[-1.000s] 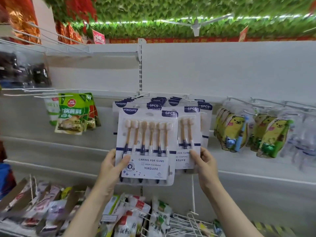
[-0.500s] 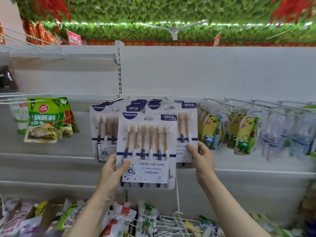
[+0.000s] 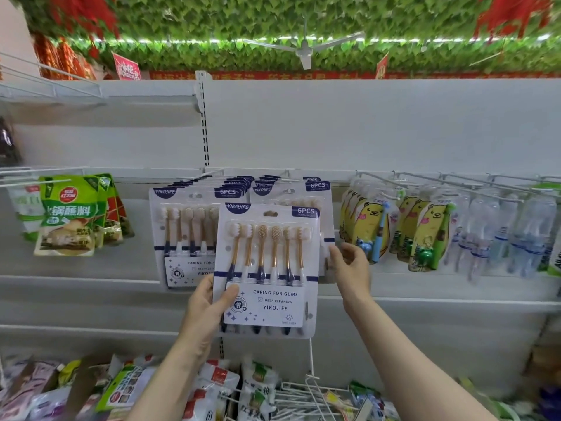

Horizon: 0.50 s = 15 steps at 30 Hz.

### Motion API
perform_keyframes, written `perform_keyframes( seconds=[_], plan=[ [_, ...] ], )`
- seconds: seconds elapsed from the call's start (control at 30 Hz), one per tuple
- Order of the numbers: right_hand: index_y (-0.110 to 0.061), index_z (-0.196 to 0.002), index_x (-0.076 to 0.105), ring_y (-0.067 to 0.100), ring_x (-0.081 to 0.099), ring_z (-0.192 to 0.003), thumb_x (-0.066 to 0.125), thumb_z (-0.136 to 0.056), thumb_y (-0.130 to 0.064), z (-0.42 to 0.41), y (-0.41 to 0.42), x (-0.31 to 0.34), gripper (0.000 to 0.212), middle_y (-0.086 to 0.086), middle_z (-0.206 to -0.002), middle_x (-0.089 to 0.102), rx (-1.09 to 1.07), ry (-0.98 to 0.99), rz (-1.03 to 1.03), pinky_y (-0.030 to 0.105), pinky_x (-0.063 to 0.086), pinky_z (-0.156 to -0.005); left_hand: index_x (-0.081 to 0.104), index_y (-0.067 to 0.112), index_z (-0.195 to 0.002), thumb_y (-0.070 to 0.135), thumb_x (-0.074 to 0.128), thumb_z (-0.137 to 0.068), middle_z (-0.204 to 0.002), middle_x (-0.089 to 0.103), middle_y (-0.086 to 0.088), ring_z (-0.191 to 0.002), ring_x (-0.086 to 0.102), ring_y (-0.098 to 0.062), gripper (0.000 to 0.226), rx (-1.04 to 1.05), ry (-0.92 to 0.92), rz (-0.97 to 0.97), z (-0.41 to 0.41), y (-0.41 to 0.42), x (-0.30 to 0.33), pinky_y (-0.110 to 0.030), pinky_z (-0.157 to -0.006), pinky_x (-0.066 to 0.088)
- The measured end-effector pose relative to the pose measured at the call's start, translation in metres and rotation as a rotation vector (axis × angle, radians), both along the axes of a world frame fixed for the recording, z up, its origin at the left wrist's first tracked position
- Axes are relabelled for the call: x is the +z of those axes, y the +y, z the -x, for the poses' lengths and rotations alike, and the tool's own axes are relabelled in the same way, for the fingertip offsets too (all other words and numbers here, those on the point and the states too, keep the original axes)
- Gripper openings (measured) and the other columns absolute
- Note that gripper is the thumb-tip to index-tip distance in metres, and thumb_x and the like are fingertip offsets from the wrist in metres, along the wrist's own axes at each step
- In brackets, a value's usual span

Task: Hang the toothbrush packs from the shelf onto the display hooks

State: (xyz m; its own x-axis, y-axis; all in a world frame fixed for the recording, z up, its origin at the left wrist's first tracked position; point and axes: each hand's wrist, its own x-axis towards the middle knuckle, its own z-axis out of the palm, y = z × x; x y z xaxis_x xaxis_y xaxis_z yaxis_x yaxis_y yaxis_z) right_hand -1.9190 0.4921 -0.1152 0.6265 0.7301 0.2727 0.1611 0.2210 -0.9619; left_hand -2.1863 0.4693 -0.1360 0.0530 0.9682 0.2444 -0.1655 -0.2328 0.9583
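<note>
From the head view, two hooks on the white back panel already carry rows of toothbrush packs: one row [image 3: 188,226] on the left and one [image 3: 291,189] behind the pack in hand, so the hanging looks well along. The left hand [image 3: 206,311] grips one more pack [image 3: 267,268] by its lower left edge, thumb on the front, upright and just in front of the hung rows; it is not yet on a hook. The right hand [image 3: 352,268] is loosely open beside the pack's right edge; whether it touches is unclear. The packs are flat glossy plastic over white card with a cut-out hang hole. Crinkly soft pouches [image 3: 249,390] lie on the shelf below.
</note>
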Motion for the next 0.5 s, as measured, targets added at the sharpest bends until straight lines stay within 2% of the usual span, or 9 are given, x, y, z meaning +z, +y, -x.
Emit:
perform_keyframes(
  seconds=[0.07,0.13,0.2,0.33,0.4,0.5],
  plan=[
    [-0.018,-0.124,0.062,0.011,0.061,-0.109,0.063,-0.096,-0.036,0.002,-0.014,0.014,0.033,-0.005,-0.117,0.065,-0.032,-0.048,-0.114,0.021,0.049,-0.086,0.063,0.018,-0.113,0.014,0.069,-0.087,-0.104,0.076,-0.002,-0.099,0.071,-0.021,0.027,-0.017,0.000,-0.010,-0.007,0.001,0.001,-0.038,-0.088,0.053],
    [-0.020,-0.118,0.065,0.003,0.063,-0.100,0.063,-0.096,-0.038,0.010,-0.028,0.036,0.029,-0.008,-0.109,0.069,0.125,-0.039,-0.182,0.016,0.049,-0.081,0.062,0.018,-0.114,0.017,0.070,-0.087,-0.105,0.076,-0.001,-0.098,0.071,-0.019,0.028,-0.029,0.016,-0.019,-0.016,0.003,0.002,-0.035,-0.086,0.053],
    [-0.023,-0.113,0.064,0.002,0.066,-0.094,0.066,-0.093,-0.041,0.015,-0.034,0.053,0.027,-0.008,-0.103,0.072,0.244,-0.081,-0.185,0.017,0.051,-0.079,0.061,0.016,-0.114,0.020,0.070,-0.087,-0.105,0.075,-0.002,-0.099,0.070,-0.018,0.029,-0.039,0.022,-0.020,-0.026,0.007,0.005,-0.032,-0.086,0.051],
    [-0.019,-0.112,0.062,-0.001,0.067,-0.079,0.073,-0.090,-0.031,0.010,-0.028,0.073,0.027,0.000,-0.097,0.074,0.227,-0.099,-0.224,0.008,0.048,-0.065,0.062,0.016,-0.110,0.019,0.070,-0.088,-0.102,0.074,-0.001,-0.094,0.070,-0.012,0.024,-0.026,0.013,-0.053,-0.042,0.013,0.014,-0.027,-0.082,0.050],
    [-0.018,-0.112,0.062,0.001,0.066,-0.080,0.073,-0.090,-0.030,0.006,-0.022,0.079,0.027,0.002,-0.098,0.073,0.227,-0.108,-0.219,0.008,0.047,-0.063,0.064,0.016,-0.108,0.016,0.070,-0.089,-0.100,0.074,0.000,-0.091,0.070,-0.009,0.020,0.002,-0.009,-0.063,-0.047,0.016,0.018,-0.024,-0.079,0.050],
    [-0.017,-0.113,0.062,0.008,0.068,-0.088,0.074,-0.089,-0.034,0.005,-0.009,0.081,0.031,0.001,-0.100,0.073,0.231,-0.143,-0.194,0.013,0.048,-0.068,0.065,0.015,-0.106,0.014,0.071,-0.088,-0.101,0.074,-0.003,-0.096,0.070,-0.017,0.019,0.053,-0.043,-0.063,-0.051,0.024,0.016,-0.028,-0.082,0.051]
  ],
)
